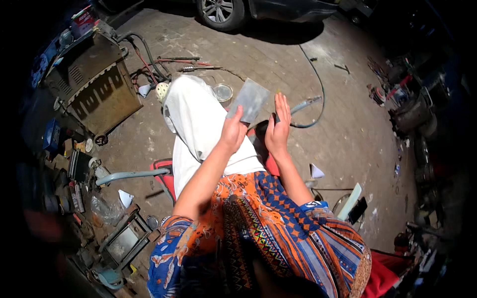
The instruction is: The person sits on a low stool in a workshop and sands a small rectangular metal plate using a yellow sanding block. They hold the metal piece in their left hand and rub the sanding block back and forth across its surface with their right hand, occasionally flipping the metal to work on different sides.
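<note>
My left hand [233,133] grips a flat grey rectangular metal plate [252,101] by its lower edge, with the thumb on top. The plate is tilted above my white-trousered knee, and its face looks scuffed. To the right of the plate, and apart from it, my right hand [278,126] is raised with its fingers stretched out straight. A small dark patch shows between its thumb and palm; I cannot make out whether it is a thing or a stain. On the floor beyond my knee lies a round, shallow tin [223,92].
A boxy metal machine [102,79] with cables stands at the far left. Scattered tools and parts lie along both sides. A hose [323,89] curves over the floor at right. A car wheel [218,11] is at the back. A red folding seat [162,171] is beneath me.
</note>
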The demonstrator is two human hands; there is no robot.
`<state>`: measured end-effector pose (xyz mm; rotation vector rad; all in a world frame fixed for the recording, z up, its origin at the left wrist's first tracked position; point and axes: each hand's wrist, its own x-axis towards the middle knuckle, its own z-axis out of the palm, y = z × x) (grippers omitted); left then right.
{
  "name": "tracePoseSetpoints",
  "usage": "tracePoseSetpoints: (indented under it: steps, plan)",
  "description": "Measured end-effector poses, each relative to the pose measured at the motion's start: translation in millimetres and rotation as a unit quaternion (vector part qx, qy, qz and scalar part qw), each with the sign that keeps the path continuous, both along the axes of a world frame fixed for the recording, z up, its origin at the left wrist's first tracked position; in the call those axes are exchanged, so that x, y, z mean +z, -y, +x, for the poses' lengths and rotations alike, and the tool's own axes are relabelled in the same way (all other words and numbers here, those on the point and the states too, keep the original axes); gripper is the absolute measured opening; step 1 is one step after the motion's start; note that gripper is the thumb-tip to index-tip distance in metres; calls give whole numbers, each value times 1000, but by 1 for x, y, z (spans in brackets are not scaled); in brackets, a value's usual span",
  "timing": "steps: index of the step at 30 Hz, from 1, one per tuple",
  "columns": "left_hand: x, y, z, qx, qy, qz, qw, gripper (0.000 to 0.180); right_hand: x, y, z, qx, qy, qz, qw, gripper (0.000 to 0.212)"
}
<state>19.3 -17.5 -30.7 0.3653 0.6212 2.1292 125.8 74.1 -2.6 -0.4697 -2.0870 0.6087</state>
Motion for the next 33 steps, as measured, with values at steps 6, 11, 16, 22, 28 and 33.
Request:
tracePoseSetpoints:
  steps: [6,11,16,22,28,33]
  plan:
    - [-2,4,-2,-27,-4,5,1000,45,10,23,4,7,10,34,999,61]
    - [-13,1,-6,13,53,-28,998,34,-1,32,5,91,134,117,980,60]
    - [-17,1,-10,27,34,-105,994,35,-3,29,0,70,149,130,978,60]
    - [-23,-7,-8,52,27,-132,990,37,-8,18,-16,39,143,121,982,56]
    - [3,6,-7,26,38,-124,991,44,-7,43,-13,94,149,132,975,56]
    - [-10,-6,-5,43,13,-92,995,44,2,15,-31,29,146,125,981,55]
